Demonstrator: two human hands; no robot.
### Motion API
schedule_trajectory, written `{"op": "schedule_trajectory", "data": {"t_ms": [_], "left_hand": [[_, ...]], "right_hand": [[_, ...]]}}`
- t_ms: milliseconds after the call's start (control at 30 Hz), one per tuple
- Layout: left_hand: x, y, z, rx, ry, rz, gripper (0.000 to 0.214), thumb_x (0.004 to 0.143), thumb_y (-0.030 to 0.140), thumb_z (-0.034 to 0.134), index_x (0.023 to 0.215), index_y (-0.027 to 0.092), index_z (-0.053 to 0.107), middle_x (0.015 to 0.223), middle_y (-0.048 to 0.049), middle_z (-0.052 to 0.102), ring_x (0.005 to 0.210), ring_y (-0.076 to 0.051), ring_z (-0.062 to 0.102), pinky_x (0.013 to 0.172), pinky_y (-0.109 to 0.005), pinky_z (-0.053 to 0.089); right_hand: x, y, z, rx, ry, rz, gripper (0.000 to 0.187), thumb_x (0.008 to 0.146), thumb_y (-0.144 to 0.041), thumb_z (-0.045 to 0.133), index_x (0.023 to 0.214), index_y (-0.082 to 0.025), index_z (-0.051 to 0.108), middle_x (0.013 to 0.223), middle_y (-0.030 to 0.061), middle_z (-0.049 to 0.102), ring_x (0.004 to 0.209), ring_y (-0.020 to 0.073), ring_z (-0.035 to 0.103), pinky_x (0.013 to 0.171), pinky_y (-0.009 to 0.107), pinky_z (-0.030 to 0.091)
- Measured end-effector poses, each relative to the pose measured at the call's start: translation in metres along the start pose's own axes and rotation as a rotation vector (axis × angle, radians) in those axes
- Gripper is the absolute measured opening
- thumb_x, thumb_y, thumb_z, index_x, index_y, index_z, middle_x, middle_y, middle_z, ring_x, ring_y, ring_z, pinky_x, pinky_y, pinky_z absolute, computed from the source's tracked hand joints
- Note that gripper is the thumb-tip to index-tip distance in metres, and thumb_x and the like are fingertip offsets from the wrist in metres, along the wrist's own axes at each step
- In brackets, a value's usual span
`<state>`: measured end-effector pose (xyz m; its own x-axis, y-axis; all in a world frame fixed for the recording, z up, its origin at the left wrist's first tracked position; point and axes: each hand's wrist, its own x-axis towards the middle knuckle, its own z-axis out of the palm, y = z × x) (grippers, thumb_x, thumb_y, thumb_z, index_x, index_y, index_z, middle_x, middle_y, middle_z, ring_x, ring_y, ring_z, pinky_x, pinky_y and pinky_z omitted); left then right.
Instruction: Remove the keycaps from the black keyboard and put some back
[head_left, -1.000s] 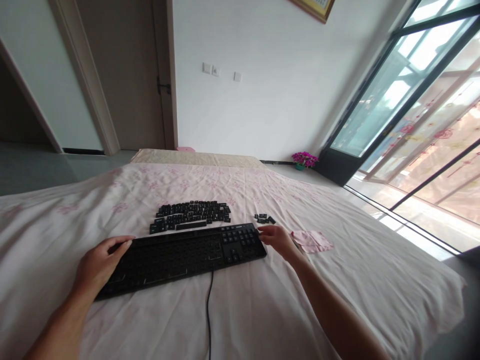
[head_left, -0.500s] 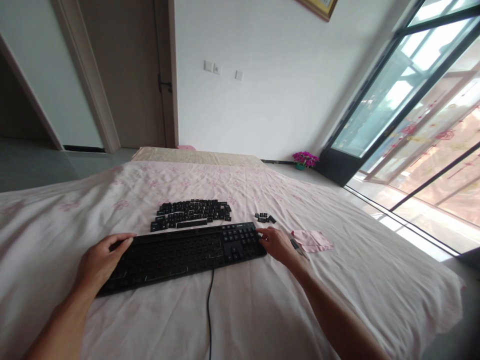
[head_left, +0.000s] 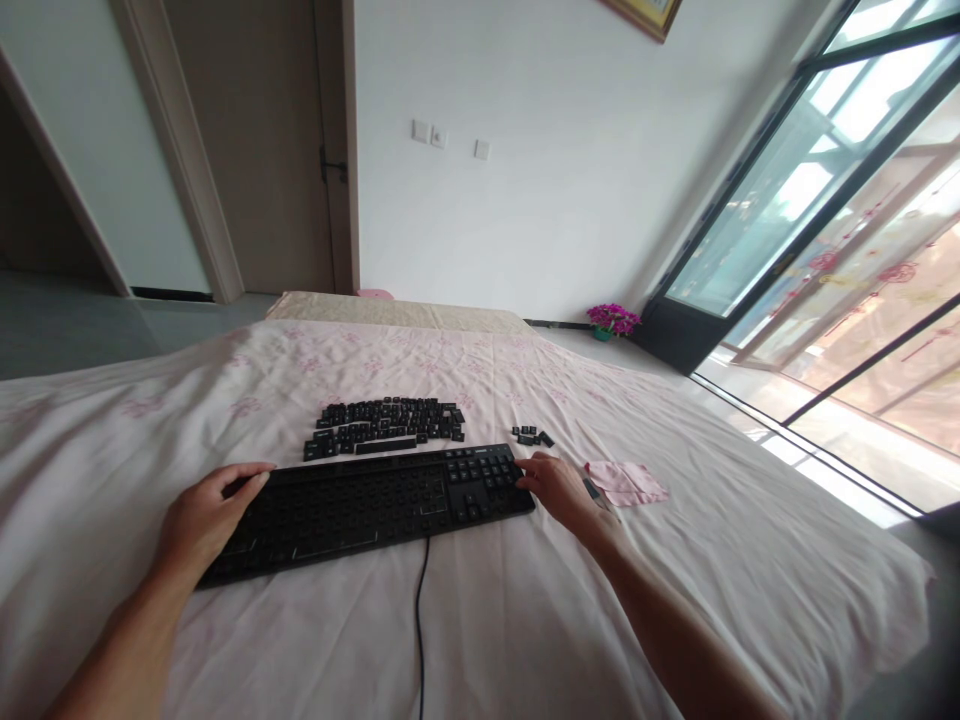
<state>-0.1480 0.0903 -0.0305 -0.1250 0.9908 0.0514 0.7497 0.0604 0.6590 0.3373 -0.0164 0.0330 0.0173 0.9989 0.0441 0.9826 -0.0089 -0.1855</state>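
Observation:
A black keyboard point(head_left: 352, 505) lies slanted on the bed, most of its main section bare of keycaps, while the number pad point(head_left: 484, 473) at its right end still carries keys. My left hand point(head_left: 214, 510) is closed on the keyboard's left end, thumb and fingers at the far edge. At the right end my right hand point(head_left: 551, 488) grips the side by the number pad, its fingertips on the edge. Loose keycaps point(head_left: 390, 420) lie in rows just beyond the keyboard. Several more keycaps point(head_left: 531, 436) sit apart to the right.
A pink cloth point(head_left: 628, 483) lies right of my right hand, with a small dark object point(head_left: 591, 488) beside it, partly hidden. The keyboard's cable point(head_left: 420, 630) runs toward me over the wrinkled sheet point(head_left: 300, 650). Purple flowers point(head_left: 613, 320) stand beyond the bed near the glass door.
The whole view has shifted very slightly. Both hands stay on the keyboard's ends, and the keyboard and keycaps lie as before.

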Motion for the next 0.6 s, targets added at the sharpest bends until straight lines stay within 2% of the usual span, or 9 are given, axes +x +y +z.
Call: {"op": "schedule_trajectory", "data": {"t_ms": [233,467,600], "left_hand": [[0.0000,0.0007,-0.0004,0.006,0.007,-0.006,0.038,0.080,0.050,0.055,0.106,0.027,0.071,0.102,0.0008,0.074,0.090,-0.020,0.066,0.075,-0.023,0.046],[0.0009,-0.0013,0.0007,0.003,0.009,-0.005,0.039,0.080,0.050,0.054,0.106,0.026,0.070,0.103,0.0001,0.073,0.091,-0.020,0.066,0.077,-0.023,0.046],[0.0010,-0.0014,0.0003,0.005,-0.007,-0.004,0.038,0.081,0.050,0.054,0.106,0.027,0.070,0.103,0.0003,0.073,0.091,-0.019,0.066,0.077,-0.023,0.046]], "right_hand": [[-0.0002,0.0041,0.0012,0.016,0.002,-0.067,0.017,0.088,-0.028,0.058,0.097,-0.024,0.071,0.089,0.0031,0.067,0.084,0.0173,0.063,0.068,0.024,0.036],[-0.0014,0.0080,0.0007,0.027,0.007,-0.076,0.022,0.091,-0.031,0.055,0.105,-0.025,0.070,0.091,0.0032,0.067,0.082,0.0169,0.062,0.067,0.024,0.035],[-0.0024,0.0085,-0.0001,0.027,-0.003,-0.090,0.021,0.091,-0.033,0.054,0.101,-0.024,0.070,0.088,0.0029,0.066,0.079,0.0163,0.062,0.066,0.024,0.035]]}}
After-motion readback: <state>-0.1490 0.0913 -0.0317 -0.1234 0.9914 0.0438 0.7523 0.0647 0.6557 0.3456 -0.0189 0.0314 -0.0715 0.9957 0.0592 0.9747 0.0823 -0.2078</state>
